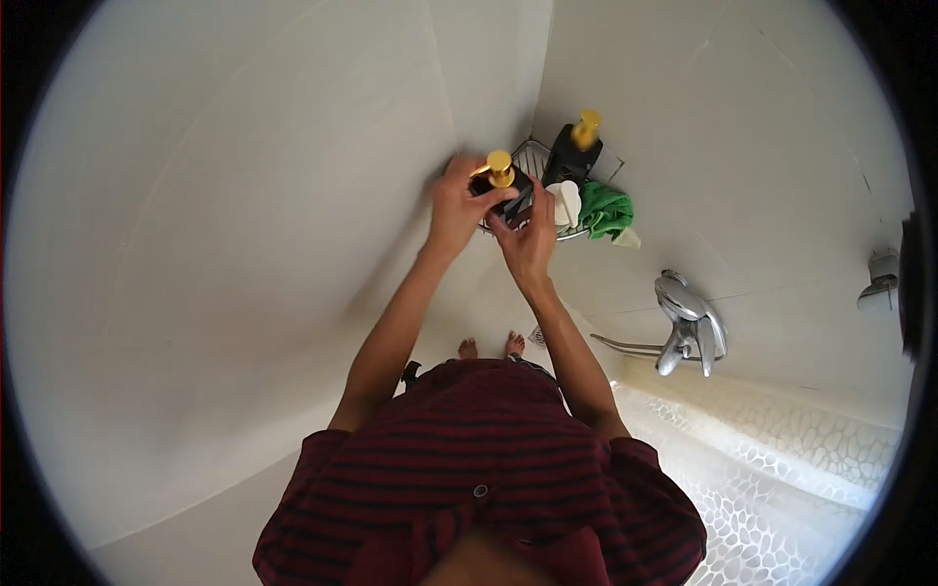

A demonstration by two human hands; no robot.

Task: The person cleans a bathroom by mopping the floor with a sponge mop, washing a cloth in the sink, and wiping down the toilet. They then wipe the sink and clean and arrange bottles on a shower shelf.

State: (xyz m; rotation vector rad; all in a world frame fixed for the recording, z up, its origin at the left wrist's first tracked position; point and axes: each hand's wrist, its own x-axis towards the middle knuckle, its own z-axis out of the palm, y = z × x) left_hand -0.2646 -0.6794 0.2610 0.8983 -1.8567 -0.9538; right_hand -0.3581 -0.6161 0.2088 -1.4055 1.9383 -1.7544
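A black bottle with a gold pump [499,168] stands at the left side of a wire corner shelf [532,156]. My left hand [457,208] grips the bottle from the left, its thumb across the front below the pump. On the bottle's right side, my right hand [530,234] has its fingers pressed around the lower part. Just beyond sits a second black bottle [570,156], also with a gold pump. A white object [565,204] and a green cloth [606,209] lie at the shelf's right side, close to my right hand.
A chrome mixer tap [688,322] is mounted on the right wall, with a hose running left from it. Farther right is a metal wall holder [880,281]. My feet [514,344] are on the floor below. A pebble-patterned surface [752,527] lies at the lower right.
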